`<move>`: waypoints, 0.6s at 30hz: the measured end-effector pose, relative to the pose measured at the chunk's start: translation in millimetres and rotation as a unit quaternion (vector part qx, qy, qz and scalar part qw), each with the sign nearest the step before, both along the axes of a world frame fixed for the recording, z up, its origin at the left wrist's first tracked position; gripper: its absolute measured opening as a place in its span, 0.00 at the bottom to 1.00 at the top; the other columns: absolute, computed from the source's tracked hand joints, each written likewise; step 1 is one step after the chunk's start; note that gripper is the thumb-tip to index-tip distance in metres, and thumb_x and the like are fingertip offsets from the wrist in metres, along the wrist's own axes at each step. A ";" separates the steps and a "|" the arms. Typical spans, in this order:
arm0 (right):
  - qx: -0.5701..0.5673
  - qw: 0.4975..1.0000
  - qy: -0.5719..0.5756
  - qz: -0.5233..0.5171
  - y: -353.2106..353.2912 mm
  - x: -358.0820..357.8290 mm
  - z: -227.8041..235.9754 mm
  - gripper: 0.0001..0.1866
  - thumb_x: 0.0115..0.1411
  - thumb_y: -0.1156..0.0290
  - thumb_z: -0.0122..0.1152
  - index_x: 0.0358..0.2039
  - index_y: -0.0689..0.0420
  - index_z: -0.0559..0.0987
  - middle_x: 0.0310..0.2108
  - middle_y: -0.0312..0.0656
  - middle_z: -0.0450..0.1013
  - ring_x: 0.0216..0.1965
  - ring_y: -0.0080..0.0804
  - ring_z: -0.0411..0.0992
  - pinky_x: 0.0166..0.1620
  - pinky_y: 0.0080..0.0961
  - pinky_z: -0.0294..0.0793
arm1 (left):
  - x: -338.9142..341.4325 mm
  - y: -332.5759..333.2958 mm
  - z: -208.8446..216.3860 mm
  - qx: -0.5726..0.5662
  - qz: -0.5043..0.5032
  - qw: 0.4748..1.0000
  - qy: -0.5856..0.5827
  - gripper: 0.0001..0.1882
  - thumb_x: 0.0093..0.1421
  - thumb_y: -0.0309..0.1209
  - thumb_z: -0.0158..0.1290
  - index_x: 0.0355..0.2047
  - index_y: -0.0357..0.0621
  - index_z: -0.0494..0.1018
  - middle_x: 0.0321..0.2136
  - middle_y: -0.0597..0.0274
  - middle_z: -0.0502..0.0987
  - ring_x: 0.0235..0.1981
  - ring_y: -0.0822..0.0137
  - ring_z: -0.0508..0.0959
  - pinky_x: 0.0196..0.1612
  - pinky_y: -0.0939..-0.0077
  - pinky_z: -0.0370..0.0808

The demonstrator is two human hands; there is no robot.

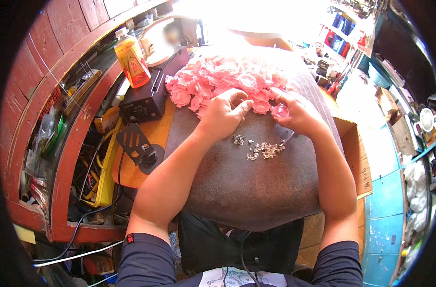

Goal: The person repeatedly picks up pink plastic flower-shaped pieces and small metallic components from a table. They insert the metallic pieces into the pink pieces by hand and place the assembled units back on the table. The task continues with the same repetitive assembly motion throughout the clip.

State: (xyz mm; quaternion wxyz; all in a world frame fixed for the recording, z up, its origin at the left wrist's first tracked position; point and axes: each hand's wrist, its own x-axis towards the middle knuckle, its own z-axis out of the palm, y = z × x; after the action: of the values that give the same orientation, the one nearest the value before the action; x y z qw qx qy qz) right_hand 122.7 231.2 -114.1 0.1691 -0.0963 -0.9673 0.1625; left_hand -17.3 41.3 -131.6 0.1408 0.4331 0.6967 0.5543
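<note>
A large heap of pink plastic pieces covers the far part of the dark brown work mat. At the heap's near edge my left hand is closed, thumb against curled fingers; whatever it may hold is hidden. Opposite it, my right hand grips a pink plastic piece between thumb and fingers. Small brassy metal parts lie scattered on the mat below and between my hands. Beside them sits a little cluster of darker silvery parts.
On the left, a bottle with an orange label stands on a black box with a knob. A black slotted stand is nearer me. Red-framed shelving borders the left; a cardboard box and blue surface lie right.
</note>
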 end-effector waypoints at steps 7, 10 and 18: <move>-0.055 0.967 0.197 0.154 -45.0 -2.9 -1.0 0.28 0.48 0.71 0.70 0.52 0.57 0.73 0.44 0.50 0.72 0.46 0.51 0.71 0.53 0.43 0.69 | 4.3 -6.2 10.2 -0.007 -0.131 0.954 -0.271 0.19 0.66 0.41 0.55 0.51 0.40 0.72 0.33 0.62 0.80 0.26 0.72 0.81 0.29 0.78 0.78; -0.116 0.958 0.235 0.115 -48.7 -6.2 -5.4 0.19 0.48 0.72 0.69 0.42 0.58 0.76 0.37 0.48 0.73 0.42 0.51 0.71 0.49 0.41 0.71 | 1.5 -4.8 11.6 0.036 -0.057 0.973 -0.219 0.15 0.67 0.32 0.52 0.50 0.37 0.73 0.32 0.60 0.80 0.25 0.71 0.81 0.28 0.78 0.79; 0.071 0.984 -0.033 0.163 -60.1 -1.1 -19.6 0.11 0.51 0.66 0.67 0.27 0.59 0.75 0.29 0.46 0.73 0.35 0.49 0.74 0.39 0.41 0.74 | -2.3 -2.7 15.1 0.106 0.024 0.974 -0.201 0.18 0.66 0.28 0.50 0.54 0.31 0.67 0.34 0.52 0.79 0.24 0.67 0.81 0.28 0.76 0.80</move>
State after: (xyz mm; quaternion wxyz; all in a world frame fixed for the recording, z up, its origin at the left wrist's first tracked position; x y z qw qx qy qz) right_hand 121.6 171.1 -133.7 0.1144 0.0692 -0.9843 0.1156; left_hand -19.6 38.5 -116.5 0.2180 0.3087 0.6015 0.7038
